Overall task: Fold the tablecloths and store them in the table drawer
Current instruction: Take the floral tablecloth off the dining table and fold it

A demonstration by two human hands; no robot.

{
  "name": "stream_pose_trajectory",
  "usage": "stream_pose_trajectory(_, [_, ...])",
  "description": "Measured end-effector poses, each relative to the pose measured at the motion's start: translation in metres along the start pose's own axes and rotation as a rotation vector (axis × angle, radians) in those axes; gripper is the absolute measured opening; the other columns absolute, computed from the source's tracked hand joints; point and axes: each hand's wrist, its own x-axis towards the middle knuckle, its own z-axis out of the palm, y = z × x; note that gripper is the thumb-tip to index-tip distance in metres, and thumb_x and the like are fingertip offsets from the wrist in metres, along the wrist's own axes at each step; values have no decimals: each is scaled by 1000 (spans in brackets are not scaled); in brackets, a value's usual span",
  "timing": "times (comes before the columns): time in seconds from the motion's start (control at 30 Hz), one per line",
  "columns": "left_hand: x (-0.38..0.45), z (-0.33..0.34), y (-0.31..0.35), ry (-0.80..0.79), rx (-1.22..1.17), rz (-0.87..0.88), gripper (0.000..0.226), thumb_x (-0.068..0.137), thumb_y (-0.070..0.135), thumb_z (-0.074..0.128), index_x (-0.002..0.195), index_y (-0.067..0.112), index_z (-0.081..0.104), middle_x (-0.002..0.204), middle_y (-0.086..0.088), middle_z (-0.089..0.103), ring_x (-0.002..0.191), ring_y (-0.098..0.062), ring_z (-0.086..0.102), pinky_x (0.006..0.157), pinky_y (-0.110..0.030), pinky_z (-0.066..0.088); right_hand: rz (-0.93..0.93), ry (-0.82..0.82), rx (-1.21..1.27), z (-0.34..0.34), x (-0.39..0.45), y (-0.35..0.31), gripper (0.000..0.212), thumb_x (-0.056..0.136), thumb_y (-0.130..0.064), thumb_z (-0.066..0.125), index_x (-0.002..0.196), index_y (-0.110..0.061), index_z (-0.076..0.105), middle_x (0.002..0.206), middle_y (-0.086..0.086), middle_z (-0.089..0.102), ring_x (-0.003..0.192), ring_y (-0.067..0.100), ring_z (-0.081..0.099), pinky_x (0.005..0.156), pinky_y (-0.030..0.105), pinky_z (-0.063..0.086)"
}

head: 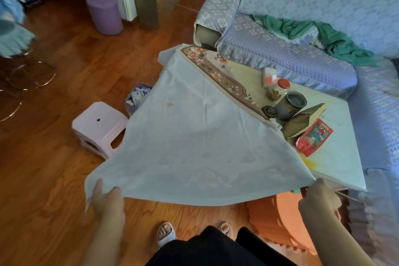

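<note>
A large white tablecloth [194,136] with a faint woven pattern is stretched from the far end of the low white table [336,157] out toward me, hanging in the air over the floor. My left hand [106,198] pinches its near left corner. My right hand [318,197] grips the near right corner beside the table's front edge. Under it, a second cloth [218,71] with a flowered brown border lies flat on the table. No drawer shows in this view.
On the table stand a dark tin [290,104], a red-lidded jar [280,88], a brown paper bag [302,123] and a red packet [314,137]. A pink stool [99,128] and a bin [138,97] sit left of the table. A sofa [302,54] lies behind, an orange cushion [278,220] near my feet.
</note>
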Motion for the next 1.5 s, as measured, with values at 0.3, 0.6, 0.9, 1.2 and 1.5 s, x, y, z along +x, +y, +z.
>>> stream_pose_trajectory(0.3, [-1,108,204,-317,228,269,60,90,9,67,141,36,51,127,-6,58,105,-31,64,88,-45,57,-620,-7,-257,84,2,-120,25,86,-27,52,97,-6,63,88,13,63,86,33,60,78,46,53])
stream_pose_trajectory(0.6, [-123,203,513,-612,-871,332,49,94,0,44,140,12,55,121,-13,64,101,-24,69,90,-36,60,-327,-770,648,129,-98,-357,26,103,-14,43,117,-2,62,108,11,67,92,27,66,60,38,60])
stream_pose_trajectory(0.9, [-139,315,604,-801,-728,492,56,101,4,47,154,21,37,113,-15,72,105,-25,72,92,-49,57,-227,-973,671,271,-89,-507,29,104,-30,43,110,-7,59,102,11,61,106,29,55,90,39,56])
stream_pose_trajectory(1.2, [-123,533,689,-746,-367,609,63,96,-4,52,151,24,39,122,-18,65,105,-28,64,96,-48,51,-127,-1090,564,480,-60,-645,41,109,-36,32,125,-5,53,114,9,64,96,25,63,74,42,60])
stream_pose_trajectory(1.5, [-229,604,868,-995,-841,851,49,95,-8,44,115,34,59,109,-3,62,99,-14,62,106,-37,49,-692,-1124,914,463,-83,-829,36,103,-40,47,119,-9,56,111,9,71,100,24,72,72,40,61])
